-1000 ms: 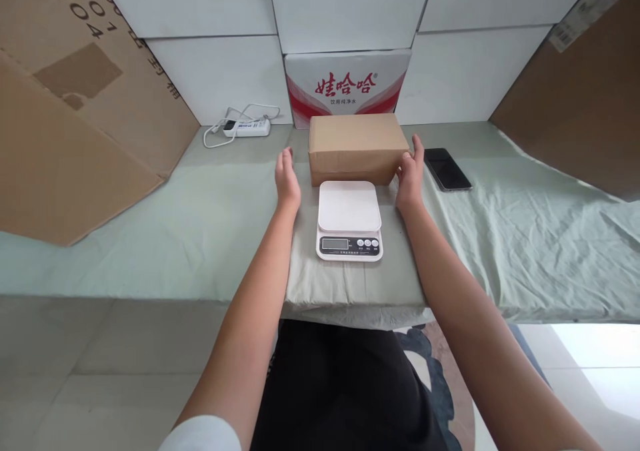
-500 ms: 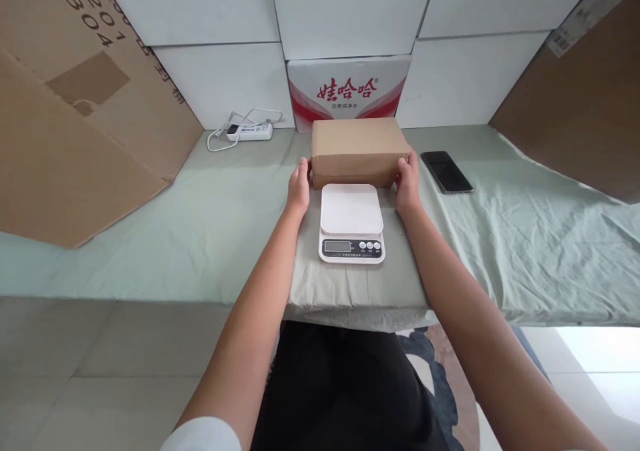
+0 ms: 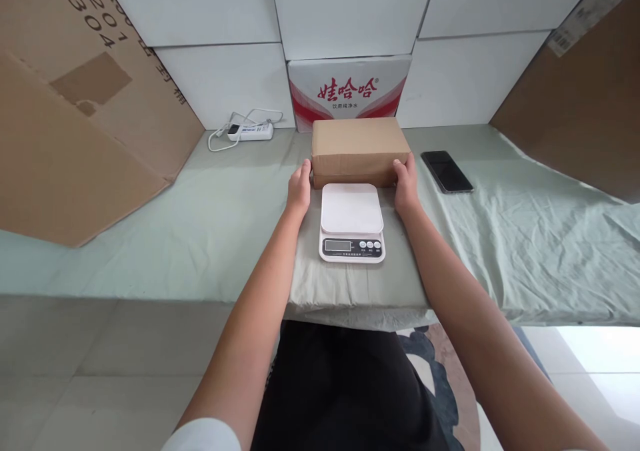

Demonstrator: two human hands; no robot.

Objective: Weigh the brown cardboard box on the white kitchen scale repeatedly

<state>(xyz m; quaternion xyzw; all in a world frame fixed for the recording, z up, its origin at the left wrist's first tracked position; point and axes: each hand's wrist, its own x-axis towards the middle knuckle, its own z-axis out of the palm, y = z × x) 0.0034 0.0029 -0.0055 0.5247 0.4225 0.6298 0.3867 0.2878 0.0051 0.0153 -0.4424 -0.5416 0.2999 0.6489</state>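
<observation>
A closed brown cardboard box (image 3: 357,137) sits behind the kitchen scale, between my two hands. My left hand (image 3: 300,185) presses on the box's left side, thumb up near the front corner and the other fingers mostly hidden. On the opposite side, my right hand (image 3: 407,181) grips the front right corner, with its thumb on the front face. Just in front of the box lies a white digital kitchen scale (image 3: 352,211). Its plate carries nothing, and its display looks blank.
A black phone (image 3: 447,171) lies to the right of the box. Back left is a white power strip (image 3: 250,132) with a cable. A red-and-white carton (image 3: 345,94) stands behind, and large cardboard sheets (image 3: 90,144) flank the green-clothed table (image 3: 240,251).
My right thumb has shifted slightly on the box's front face. The box, my left hand and the scale are practically where they were.
</observation>
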